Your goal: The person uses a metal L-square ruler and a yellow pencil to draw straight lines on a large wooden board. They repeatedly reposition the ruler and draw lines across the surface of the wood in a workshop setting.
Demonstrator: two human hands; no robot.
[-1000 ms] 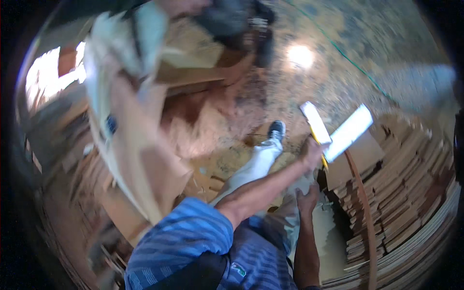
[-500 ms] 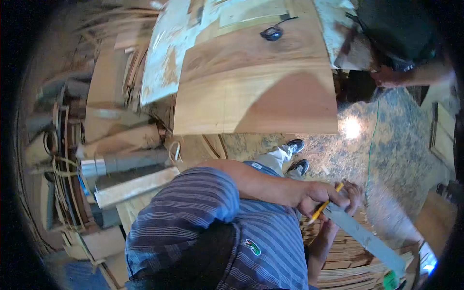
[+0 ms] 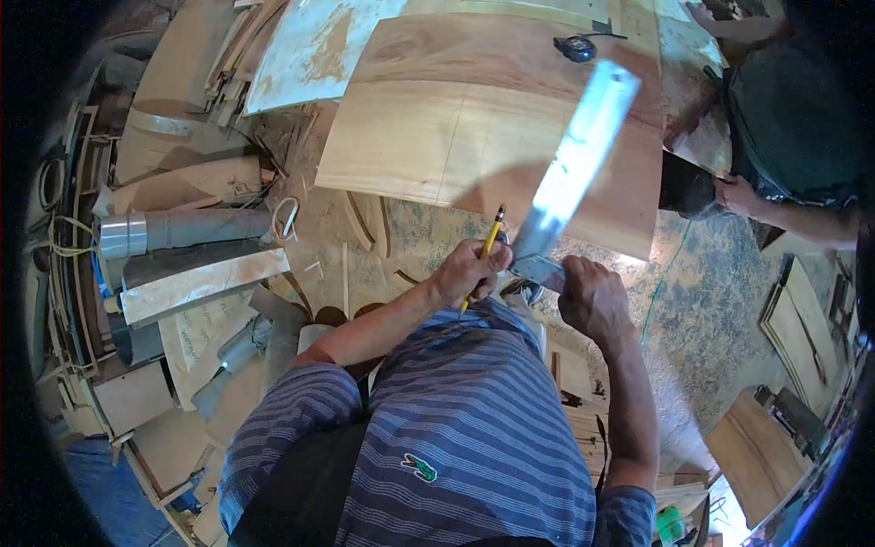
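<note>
My left hand [image 3: 472, 272] is closed around a yellow pencil [image 3: 493, 232], its dark end up and its tip toward my shirt. My right hand [image 3: 594, 296] grips the short metal stock of what looks like a try square [image 3: 572, 157]. Its broad, shiny blade rises away from me, blurred at the far end and catching bright light. The square's corner is close beside my left fingers; I cannot tell whether they touch it. Beyond my hands lies a wide wooden panel [image 3: 392, 137], and the blade passes over it in view. A dark tape measure [image 3: 576, 48] rests on the panel.
A co-worker in dark clothes stands at the right of the panel, one hand [image 3: 740, 196] low beside it. Rolled sheets [image 3: 196, 230] and wood offcuts crowd the left. Plywood pieces [image 3: 802, 337] lean at the right. A green cord [image 3: 658, 290] crosses the dusty floor.
Both hands have moved from the lower right to in front of my body. The square has swung from pointing down right to pointing up over the panel. The hands are now further apart.
</note>
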